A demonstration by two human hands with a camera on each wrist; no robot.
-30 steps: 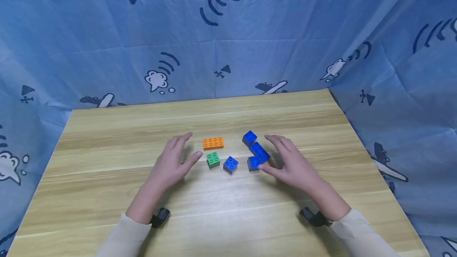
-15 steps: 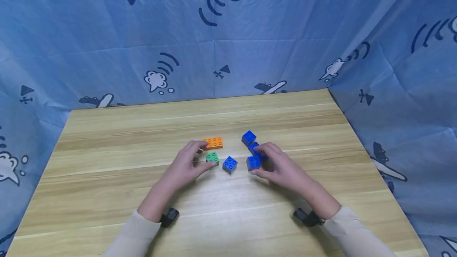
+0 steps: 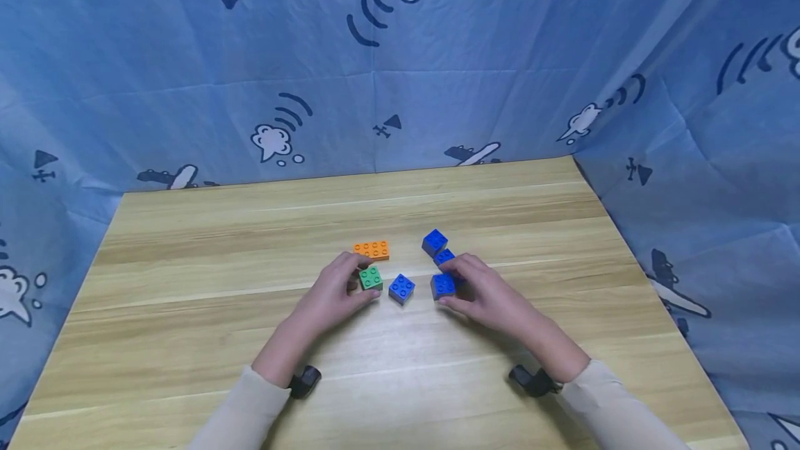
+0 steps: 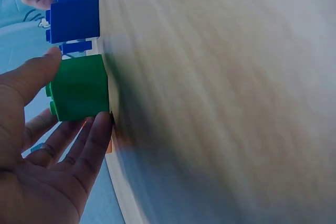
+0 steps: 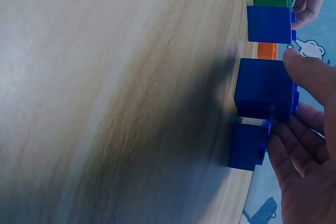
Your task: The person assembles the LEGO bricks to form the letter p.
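My left hand (image 3: 335, 290) is around a small green building block (image 3: 371, 278), thumb at its near side and fingers at its far side. In the left wrist view, the fingertips are right at the block's lower edge. My right hand (image 3: 484, 290) has thumb and fingers on either side of a square blue building block (image 3: 443, 286). A longer blue block (image 3: 444, 257) lies behind it, partly hidden by the right fingers. Between the hands sits another square blue block (image 3: 401, 288), studs up. All blocks rest on the wooden table.
An orange block (image 3: 371, 250) with two rows of studs lies behind the green one. One more blue block (image 3: 435, 242) stands at the far end of the longer blue one. A blue patterned cloth (image 3: 375, 117) hangs behind the table (image 3: 400, 387).
My left hand has moved right and closed in around the green block. My right hand has shifted left, its thumb and fingers now around the near blue block. The blocks stay in place.
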